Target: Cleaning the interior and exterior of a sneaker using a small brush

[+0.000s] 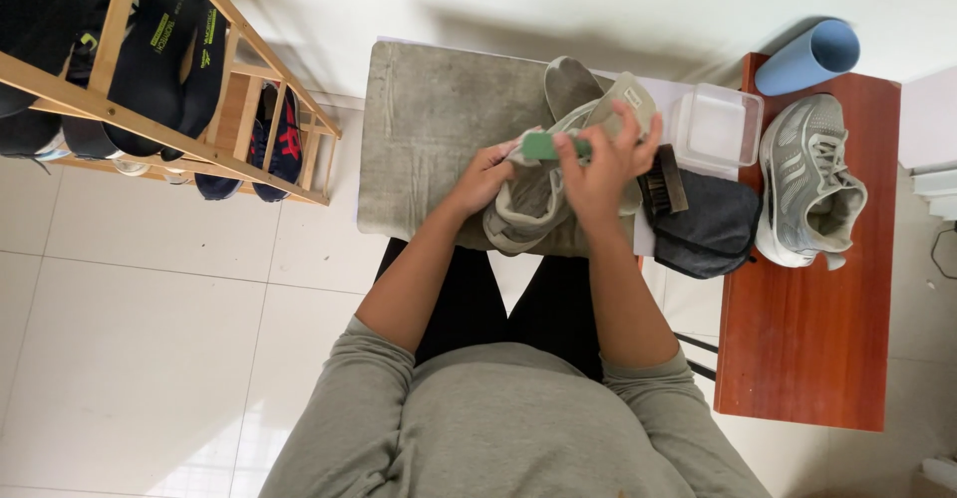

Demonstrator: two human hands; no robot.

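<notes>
Above the grey towel (419, 129), left hand (485, 179) cups the shoe (528, 209); right hand (608, 164) fingers pinch the green brush (546, 145) lying crosswise between both hands.

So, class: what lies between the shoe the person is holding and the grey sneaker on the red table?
In the head view, a brush, a dark folded cloth and a clear plastic container lie between the held shoe and the grey sneaker.

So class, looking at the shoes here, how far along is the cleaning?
Done: nothing shows as finished. In hand: the left hand steadies a beige sneaker while the right hand works a green brush on it. Left: the grey sneaker sits on the red table, untouched.
</notes>
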